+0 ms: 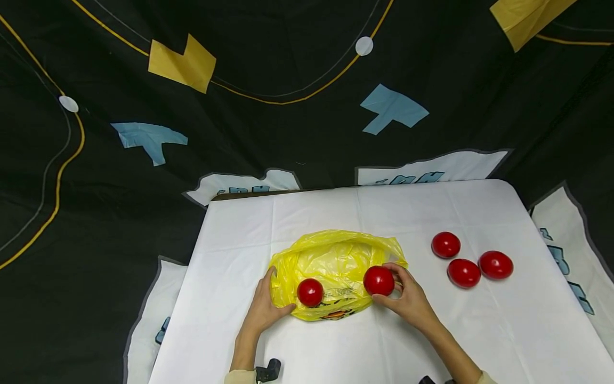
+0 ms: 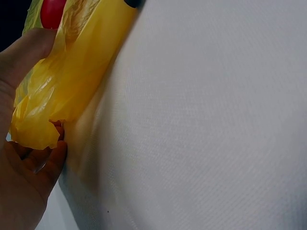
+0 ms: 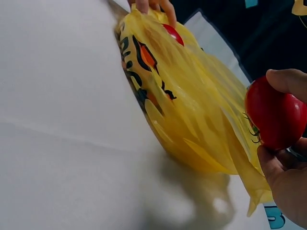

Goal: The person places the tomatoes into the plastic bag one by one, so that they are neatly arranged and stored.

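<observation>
White-cloth-covered bench (image 1: 312, 213) bore a crumpled, translucent yellow plastic bag (image 1: 345, 256), mouth upward. At the bag's left rim, left hand (image 1: 265, 306) pinched the edge, apparently to keep the mouth spread. At its right rim, right hand (image 1: 406, 296) grasped a round, glossy red tomato (image 1: 379, 280) by its sides, probably for security on smooth skin. Second red tomato (image 1: 310, 292) sat inside the bag, likely steadying it; three loose red tomatoes (image 1: 463, 273) lay right of it.

The head camera looked forward and down from above the white tabletop (image 1: 326, 352), reaching the dark cloth backdrop (image 1: 268, 138) beyond. The left-wrist camera, tilted, viewed the yellow plastic bag (image 2: 91, 52) close up. The right-wrist camera, near and tilted too, looked across it toward the left fingers (image 3: 167, 8). All three shared the bag; head and right-wrist views shared the held tomato (image 3: 276, 112).
</observation>
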The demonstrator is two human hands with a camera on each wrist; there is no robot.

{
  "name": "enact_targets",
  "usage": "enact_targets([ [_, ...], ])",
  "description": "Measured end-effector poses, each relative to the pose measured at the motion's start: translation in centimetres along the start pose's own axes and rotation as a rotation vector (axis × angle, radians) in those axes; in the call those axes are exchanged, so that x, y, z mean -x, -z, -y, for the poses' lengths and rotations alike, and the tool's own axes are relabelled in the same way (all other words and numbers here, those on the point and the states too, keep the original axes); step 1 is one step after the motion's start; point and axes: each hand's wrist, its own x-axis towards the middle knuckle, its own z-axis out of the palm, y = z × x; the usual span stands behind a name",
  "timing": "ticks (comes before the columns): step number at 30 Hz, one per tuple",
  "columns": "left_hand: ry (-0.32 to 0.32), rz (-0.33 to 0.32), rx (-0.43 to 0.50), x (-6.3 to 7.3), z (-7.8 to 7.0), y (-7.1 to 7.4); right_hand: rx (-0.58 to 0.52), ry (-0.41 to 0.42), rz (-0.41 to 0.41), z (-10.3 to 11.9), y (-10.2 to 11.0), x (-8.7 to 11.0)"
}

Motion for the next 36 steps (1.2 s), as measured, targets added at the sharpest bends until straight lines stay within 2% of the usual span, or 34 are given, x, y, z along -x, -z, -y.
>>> enact_targets([
  [10,-0.001,0.002,-0.008,-0.1,0.2,-0.1,0.021,-0.008,0.009,-0.2,-1.4,-0.1],
  [22,0.001,0.002,0.001,0.0,0.1,-0.1,-0.045,0.02,0.053,-0.2,-2.6,-0.4],
  [27,0.001,0.001,-0.006,0.0,0.0,0.0,-0.031,0.024,0.052,-0.1,-3.0,-0.5],
  [36,-0.003,-0.007,-0.011,0.0,0.0,0.0,-0.005,0.026,0.062,3.9,-3.2,0.0],
])
